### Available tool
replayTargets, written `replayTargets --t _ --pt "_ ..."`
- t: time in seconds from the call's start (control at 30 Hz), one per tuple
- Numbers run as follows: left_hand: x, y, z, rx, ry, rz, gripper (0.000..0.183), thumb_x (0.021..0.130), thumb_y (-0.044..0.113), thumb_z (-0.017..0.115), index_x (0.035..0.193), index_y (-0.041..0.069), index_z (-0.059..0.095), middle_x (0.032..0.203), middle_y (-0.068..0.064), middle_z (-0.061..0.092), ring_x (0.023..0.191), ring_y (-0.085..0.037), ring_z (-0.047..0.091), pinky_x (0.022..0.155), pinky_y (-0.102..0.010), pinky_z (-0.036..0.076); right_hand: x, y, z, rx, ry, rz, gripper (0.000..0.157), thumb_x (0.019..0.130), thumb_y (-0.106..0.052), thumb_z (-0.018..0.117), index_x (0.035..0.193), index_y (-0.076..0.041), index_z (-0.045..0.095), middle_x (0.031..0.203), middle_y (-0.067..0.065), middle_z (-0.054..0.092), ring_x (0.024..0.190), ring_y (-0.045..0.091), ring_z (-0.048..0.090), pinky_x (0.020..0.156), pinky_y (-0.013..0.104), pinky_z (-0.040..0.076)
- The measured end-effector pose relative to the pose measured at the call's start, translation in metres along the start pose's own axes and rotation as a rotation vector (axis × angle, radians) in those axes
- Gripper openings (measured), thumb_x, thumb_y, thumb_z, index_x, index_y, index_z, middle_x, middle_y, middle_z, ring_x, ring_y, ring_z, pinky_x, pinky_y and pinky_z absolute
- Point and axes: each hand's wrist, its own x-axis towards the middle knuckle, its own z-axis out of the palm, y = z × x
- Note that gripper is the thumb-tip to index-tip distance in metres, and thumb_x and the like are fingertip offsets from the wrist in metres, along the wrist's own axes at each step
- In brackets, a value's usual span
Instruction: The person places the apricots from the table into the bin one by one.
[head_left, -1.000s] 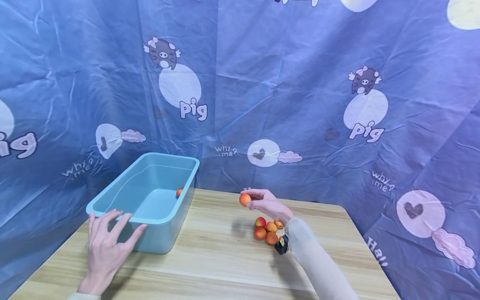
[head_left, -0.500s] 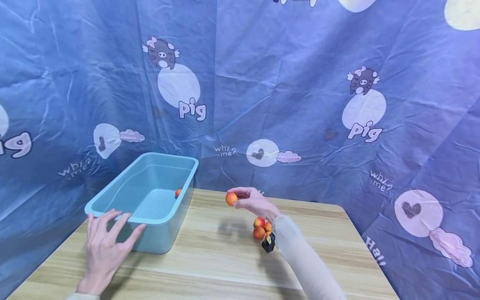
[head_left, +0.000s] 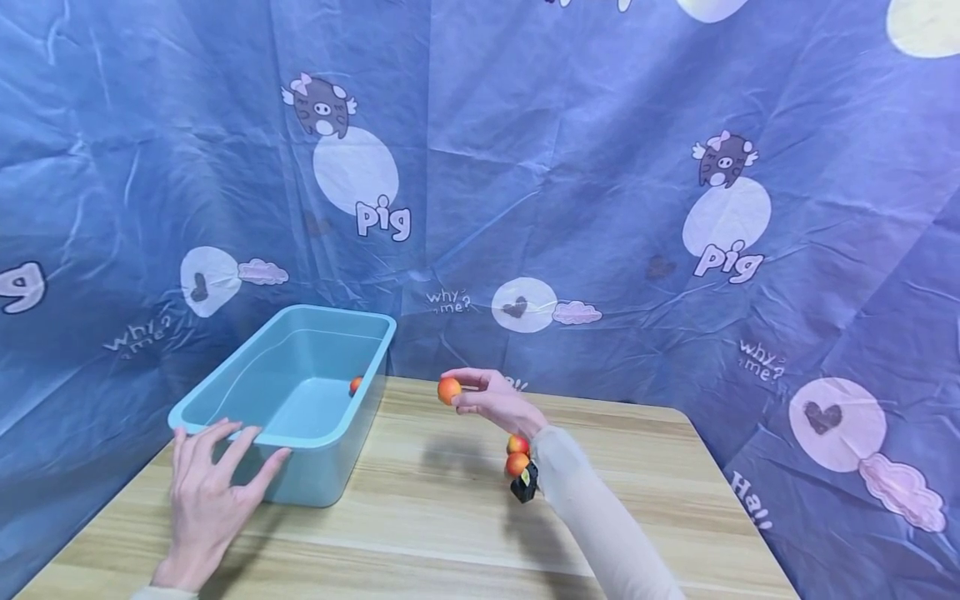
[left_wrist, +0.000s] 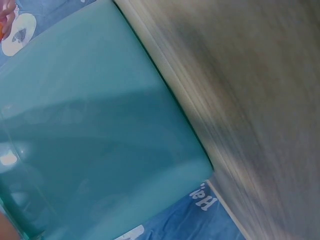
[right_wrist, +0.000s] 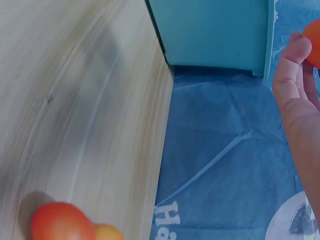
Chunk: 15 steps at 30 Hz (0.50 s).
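My right hand pinches a small orange-red apricot between thumb and fingertips, above the table and right of a light blue plastic bin. In the right wrist view the held apricot is partly cut off by the frame's edge. My left hand rests its spread fingers on the bin's near rim, the thumb by the outer front wall. Inside the bin, against the right wall, lies another apricot. More apricots sit on the table below my right forearm, which hides part of the group.
The wooden table carries the bin at its left. A blue printed cloth hangs close behind and at both sides. A black object with a small yellow-green mark shows at the right wrist.
My right hand has moved left with the apricot, toward the bin, and its forearm now covers more of the apricots on the table. The left hand and bin have stayed put.
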Motion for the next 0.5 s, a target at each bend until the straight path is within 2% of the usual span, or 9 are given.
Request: replayTargets --t 0.17,0.5 --pt "-0.001 -0.001 -0.001 0.002 -0.006 -0.001 0.059 0.068 0.061 0.065 0.082 0.004 0.069 0.088 -0.020 0.061 0.089 -0.040 0.055 0.097 -0.062 0.021 0.006 -0.002 0.008 0.030 0.023 -0.009 0.043 0.079 -0.003 0.064 0.121 -0.007 0.056 0.115 0.014 0.059 0.098 0.025 0.057 0.083 0.036 0.046" --pt "-0.002 -0.002 0.001 0.005 -0.009 0.001 0.061 0.069 0.062 0.064 0.083 0.003 0.069 0.089 -0.021 0.061 0.091 -0.040 0.055 0.097 -0.063 0.021 0.024 -0.002 0.026 0.085 0.060 -0.051 0.043 0.078 -0.002 0.066 0.119 -0.003 0.056 0.107 0.012 0.062 0.090 0.020 0.060 0.075 0.030 0.049"
